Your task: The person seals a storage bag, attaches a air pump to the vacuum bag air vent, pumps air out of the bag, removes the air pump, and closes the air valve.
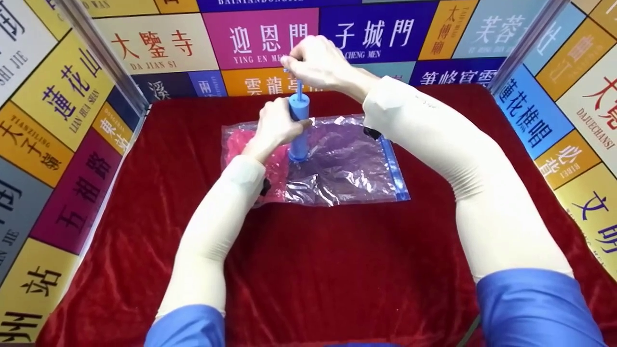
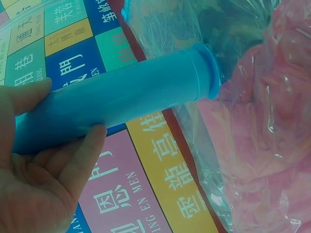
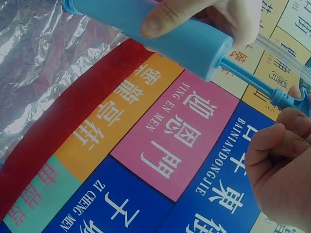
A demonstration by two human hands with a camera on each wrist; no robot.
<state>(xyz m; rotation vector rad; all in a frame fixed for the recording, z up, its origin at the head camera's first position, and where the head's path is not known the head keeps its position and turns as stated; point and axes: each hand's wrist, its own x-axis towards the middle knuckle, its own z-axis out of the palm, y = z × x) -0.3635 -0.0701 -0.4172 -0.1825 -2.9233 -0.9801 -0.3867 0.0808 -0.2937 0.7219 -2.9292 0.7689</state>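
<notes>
A blue hand pump (image 1: pixel 299 140) stands upright on a clear vacuum storage bag (image 1: pixel 347 183), its base pressed to the plastic. My left hand (image 1: pixel 279 120) grips the pump's barrel, thumb on one side and fingers round the other. Above it my right hand (image 1: pixel 320 60) holds the handle (image 3: pixel 296 103) with curled fingers. The thin plunger rod (image 3: pixel 250 77) shows drawn out of the barrel. Inside the bag lies a pink item (image 2: pixel 272 145) at the left and a purple one (image 1: pixel 342 140) at the right; the plastic over them is wrinkled and shiny.
Dark red velvet cloth (image 1: pixel 347 260) covers the table. A blue zip strip (image 1: pixel 396 168) edges the bag's right side. Panels printed with place names (image 1: pixel 260 38) stand behind and on both sides, joined by metal corner posts (image 1: pixel 103 53).
</notes>
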